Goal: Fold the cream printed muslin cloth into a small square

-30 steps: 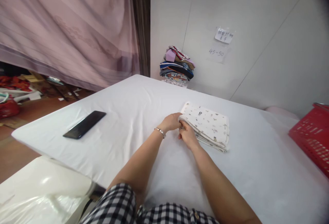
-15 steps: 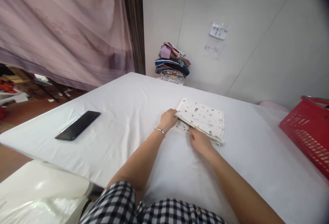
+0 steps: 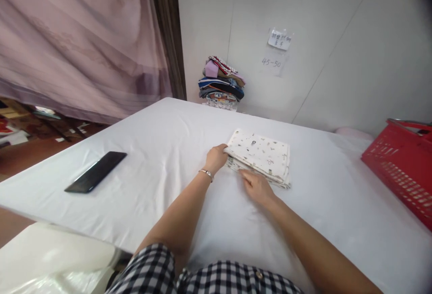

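A folded white cloth with small printed figures lies in layers on the white-covered table. At its left corner, my left hand is closed on the upper layers, a bracelet on the wrist. My right hand is at the near edge of the cloth, its index finger pointing left along the lower layers. Its other fingers are curled, and whether they pinch any cloth is hidden.
A black phone-like slab lies at the table's left. Folded fabrics are stacked at the far edge by the wall. A red basket stands at the right. A pink curtain hangs at the left.
My right hand has drawn back a little from between the cloth's layers, and more of its index finger shows. My left hand keeps its hold. The view has shifted slightly.
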`<state>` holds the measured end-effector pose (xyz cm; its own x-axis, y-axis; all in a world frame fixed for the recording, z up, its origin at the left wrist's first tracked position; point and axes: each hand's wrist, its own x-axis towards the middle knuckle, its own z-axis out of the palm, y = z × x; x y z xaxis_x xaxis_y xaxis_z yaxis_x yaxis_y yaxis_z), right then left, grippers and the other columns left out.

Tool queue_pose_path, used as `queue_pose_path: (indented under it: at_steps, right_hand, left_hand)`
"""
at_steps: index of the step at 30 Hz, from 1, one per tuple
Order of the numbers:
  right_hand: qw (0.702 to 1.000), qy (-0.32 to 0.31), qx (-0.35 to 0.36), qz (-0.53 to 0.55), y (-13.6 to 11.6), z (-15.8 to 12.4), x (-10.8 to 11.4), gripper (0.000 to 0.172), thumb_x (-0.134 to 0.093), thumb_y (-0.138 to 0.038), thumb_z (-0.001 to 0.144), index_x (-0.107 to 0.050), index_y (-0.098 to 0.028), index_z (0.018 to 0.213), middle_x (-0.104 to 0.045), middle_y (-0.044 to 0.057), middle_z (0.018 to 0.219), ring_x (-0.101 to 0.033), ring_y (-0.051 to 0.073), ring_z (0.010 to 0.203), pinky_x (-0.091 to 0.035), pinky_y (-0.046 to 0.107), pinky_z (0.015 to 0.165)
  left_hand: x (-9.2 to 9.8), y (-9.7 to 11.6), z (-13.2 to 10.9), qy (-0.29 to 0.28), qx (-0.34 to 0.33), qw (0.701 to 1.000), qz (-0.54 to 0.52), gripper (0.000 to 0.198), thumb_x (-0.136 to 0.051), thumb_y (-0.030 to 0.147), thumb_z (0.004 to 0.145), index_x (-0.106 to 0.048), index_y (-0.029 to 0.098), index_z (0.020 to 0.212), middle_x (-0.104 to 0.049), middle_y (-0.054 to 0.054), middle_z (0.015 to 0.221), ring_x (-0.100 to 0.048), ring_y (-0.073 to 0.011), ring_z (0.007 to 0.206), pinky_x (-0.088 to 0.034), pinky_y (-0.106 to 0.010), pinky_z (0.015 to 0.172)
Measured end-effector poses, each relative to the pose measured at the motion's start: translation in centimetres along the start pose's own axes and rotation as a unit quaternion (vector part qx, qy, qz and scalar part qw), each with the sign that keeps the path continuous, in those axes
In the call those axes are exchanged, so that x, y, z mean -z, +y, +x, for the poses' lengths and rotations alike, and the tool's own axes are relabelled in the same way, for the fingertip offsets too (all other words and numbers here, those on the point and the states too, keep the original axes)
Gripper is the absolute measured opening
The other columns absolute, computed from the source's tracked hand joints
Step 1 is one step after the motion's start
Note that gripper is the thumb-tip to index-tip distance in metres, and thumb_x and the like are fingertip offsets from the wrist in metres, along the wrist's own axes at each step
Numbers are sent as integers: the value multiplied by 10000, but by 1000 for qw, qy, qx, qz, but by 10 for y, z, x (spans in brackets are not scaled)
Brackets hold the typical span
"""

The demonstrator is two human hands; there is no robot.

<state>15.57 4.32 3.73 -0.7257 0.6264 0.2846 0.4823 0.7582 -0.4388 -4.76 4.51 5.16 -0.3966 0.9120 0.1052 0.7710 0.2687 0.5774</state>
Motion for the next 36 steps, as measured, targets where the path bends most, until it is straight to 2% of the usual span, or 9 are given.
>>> queue_pose_path:
  at_steps: [2, 7, 10, 14, 17, 19, 22, 29, 36]
  right_hand:
    - [1000, 13, 7, 15, 6, -12, 6, 347, -365, -138, 848, -631, -254, 1039, -631, -1, 1088, -581, 148, 977, -452, 246, 838]
    - [977, 178, -88, -82, 48, -54, 35, 354, -398, -230, 851, -579, -213, 1154, -556, 79, 1167, -500, 200, 1093, -410, 325, 934]
    - [963, 170, -184, -97, 76, -70, 49, 481, -505, -333, 793, -493, -207, 1257, -461, 92, 1296, -400, 254, 1200, -359, 407, 984]
    - [912, 163, -356, 118, 95, -73, 61, 585, -575, -440, 719, -483, -210, 1249, -527, 88, 1234, -527, 243, 1058, -473, 350, 808]
    - [839, 174, -424, 293, 102, -66, 68, 508, -586, -380, 710, -535, -150, 1160, -633, 99, 989, -610, 197, 831, -482, 259, 598]
    - [820, 158, -448, 320, 106, -60, 72, 415, -593, -329, 702, -572, -132, 1067, -643, 78, 824, -606, 176, 713, -451, 234, 514]
    - [835, 127, -457, 279, 110, -49, 73, 287, -577, -362, 726, -613, -147, 912, -617, 38, 678, -565, 146, 603, -394, 212, 453]
    - [885, 146, -416, 153, 108, -36, 71, 366, -547, -534, 726, -553, -171, 677, -572, 7, 624, -494, 109, 555, -365, 209, 500]
    - [850, 128, -435, 269, 103, -44, 75, 351, -528, -501, 773, -536, -165, 671, -518, -25, 567, -415, 70, 433, -295, 203, 406]
  left_hand:
    - [-2, 0, -1, -4, -8, 1000, 16, 364, -441, 168, 738, -599, 260, 1053, -668, -49, 967, -604, -227, 898, -442, -294, 747]
    - [-12, 1, -1, 18, -37, 997, 61, 423, -507, 213, 728, -526, 259, 1148, -565, -53, 1153, -584, -228, 943, -451, -294, 738]
    - [-15, 3, -2, 36, -27, 995, 90, 397, -494, 214, 741, -514, 229, 1137, -523, -72, 1146, -596, -222, 883, -459, -299, 674]
    - [-15, 4, -3, 50, -33, 992, 109, 390, -448, 146, 747, -510, 207, 1127, -510, -75, 1110, -595, -211, 844, -456, -303, 641]
    - [-15, 3, -3, 50, -53, 992, 102, 425, -432, 100, 731, -507, 196, 1138, -505, -74, 1115, -590, -201, 851, -457, -297, 665]
    - [-16, 2, -3, 50, -60, 992, 97, 435, -429, 94, 728, -506, 195, 1143, -502, -75, 1122, -588, -201, 857, -459, -300, 674]
    - [-18, 1, -3, 59, -50, 993, 87, 428, -446, 141, 741, -491, 209, 1161, -500, -71, 1134, -587, -220, 874, -466, -319, 665]
    - [-22, -2, 0, 80, -27, 996, 31, 478, -497, 143, 717, -453, 196, 1191, -475, -90, 1152, -580, -223, 918, -484, -328, 742]
    - [-1, -5, 8, 132, -41, 990, 39, 508, -456, 85, 706, -468, 201, 1200, -473, -89, 1153, -566, -232, 957, -481, -330, 769]
